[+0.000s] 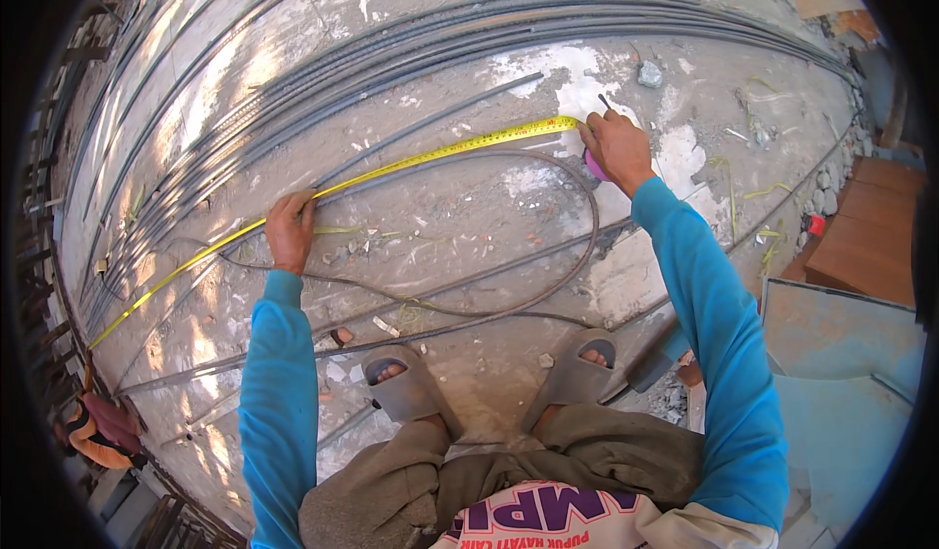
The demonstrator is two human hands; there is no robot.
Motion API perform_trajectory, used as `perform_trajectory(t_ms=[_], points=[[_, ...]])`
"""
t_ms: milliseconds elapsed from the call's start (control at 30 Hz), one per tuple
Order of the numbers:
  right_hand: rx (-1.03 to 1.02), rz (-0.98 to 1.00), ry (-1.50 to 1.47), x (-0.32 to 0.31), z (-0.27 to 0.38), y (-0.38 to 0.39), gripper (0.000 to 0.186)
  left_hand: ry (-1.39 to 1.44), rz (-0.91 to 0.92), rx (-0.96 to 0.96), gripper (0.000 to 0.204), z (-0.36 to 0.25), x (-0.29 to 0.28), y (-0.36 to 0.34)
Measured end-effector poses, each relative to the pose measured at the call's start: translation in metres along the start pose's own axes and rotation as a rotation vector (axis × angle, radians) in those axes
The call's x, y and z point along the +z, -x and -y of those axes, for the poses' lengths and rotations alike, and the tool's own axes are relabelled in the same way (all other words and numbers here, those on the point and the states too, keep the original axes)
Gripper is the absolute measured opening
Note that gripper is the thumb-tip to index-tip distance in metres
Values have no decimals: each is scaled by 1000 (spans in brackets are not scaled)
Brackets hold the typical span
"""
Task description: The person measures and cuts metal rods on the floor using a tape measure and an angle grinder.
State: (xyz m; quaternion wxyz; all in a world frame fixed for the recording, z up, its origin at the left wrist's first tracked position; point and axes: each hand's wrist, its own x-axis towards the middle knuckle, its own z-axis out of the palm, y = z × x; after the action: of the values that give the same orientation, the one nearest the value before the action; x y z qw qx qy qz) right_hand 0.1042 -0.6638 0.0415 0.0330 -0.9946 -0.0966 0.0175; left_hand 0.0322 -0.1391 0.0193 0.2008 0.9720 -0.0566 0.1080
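Observation:
A yellow tape measure blade point(469, 144) stretches diagonally from the lower left toward my right hand point(616, 148), lying along a grey steel rod point(430, 162). My left hand point(291, 226) pinches the blade at the middle left, beside that rod; whether it also grips the rod I cannot tell. My right hand is closed round the blade's upper end and the pink tape case point(597, 167), with a thin dark tool point(605, 103) sticking up from its fingers. A loose loop of bent bar point(592, 226) curves under the blade between my arms.
Long bundled rebar point(606, 16) crosses the dusty concrete floor point(528, 206) above. My sandalled feet point(401, 383) stand below. A co-worker point(103, 422) is at the lower left edge. Brown boxy panels point(861, 226), pale blue-grey sheets point(831, 334) and rubble point(822, 197) lie at the right.

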Motion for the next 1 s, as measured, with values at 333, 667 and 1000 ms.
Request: perform_trajectory(t_ms=[333, 667, 1000], points=[[72, 124, 7, 1, 4, 20, 25, 81, 111, 30, 16, -2, 1, 4], [-60, 141, -13, -5, -7, 34, 25, 115, 175, -26, 14, -6, -5, -3], [-88, 346, -128, -8, -25, 42, 29, 125, 200, -57, 14, -1, -3, -3]])
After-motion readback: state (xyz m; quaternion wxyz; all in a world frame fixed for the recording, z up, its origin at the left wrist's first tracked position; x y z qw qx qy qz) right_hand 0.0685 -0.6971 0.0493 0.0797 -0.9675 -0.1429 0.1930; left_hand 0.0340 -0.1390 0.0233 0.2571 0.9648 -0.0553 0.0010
